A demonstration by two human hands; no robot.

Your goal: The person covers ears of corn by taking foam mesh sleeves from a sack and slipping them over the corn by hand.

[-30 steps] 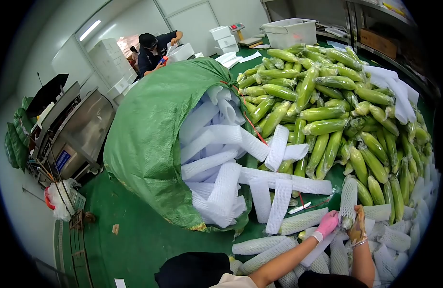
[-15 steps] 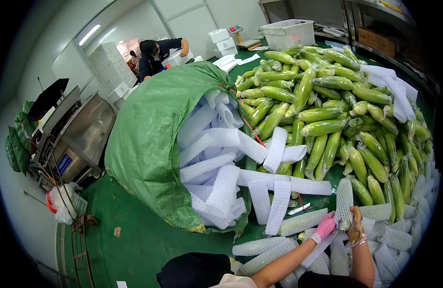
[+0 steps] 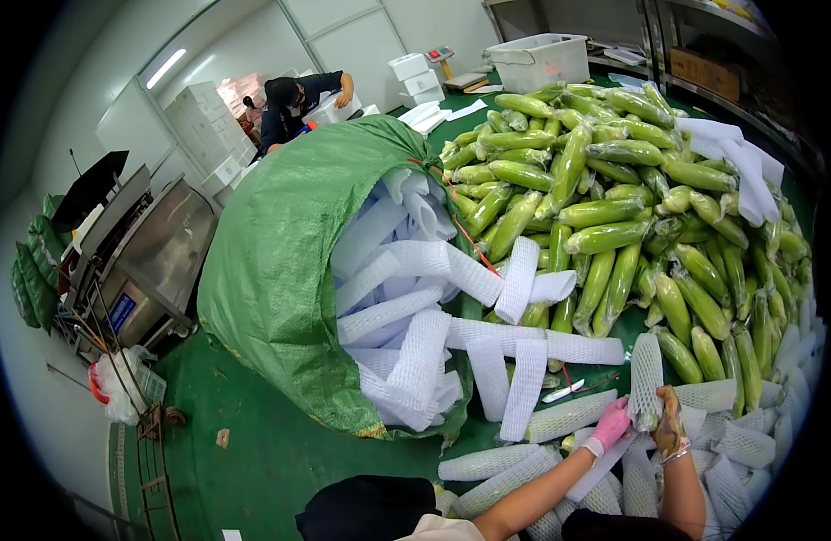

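Note:
A corn ear in a white foam net sleeve [image 3: 646, 374] stands nearly upright between my two hands, its green end showing at the bottom. My left hand [image 3: 612, 424], in a pink glove, grips its lower left side. From the right, my right hand [image 3: 671, 426], in a stained yellowish glove, has its fingers closed round the lower end. Beneath and around both hands lie several sleeved corn ears [image 3: 569, 417]. Just beyond is a large heap of green corn ears [image 3: 605, 212] in clear plastic wrap. Empty foam net sleeves [image 3: 415, 361] spill out of a green woven sack [image 3: 271, 261] to the left.
A red string [image 3: 470, 236] hangs from the sack's mouth. Loose foam sleeves [image 3: 749, 180] rest on the heap's far right. Behind stand a white plastic crate [image 3: 539, 63], a scale [image 3: 441, 56] and white foam boxes [image 3: 415, 77]. A co-worker [image 3: 298, 104] bends over a box at the back.
My hands and the sleeved corn ear stay almost in place. The co-worker's head has shifted slightly, and the whole view has moved a little.

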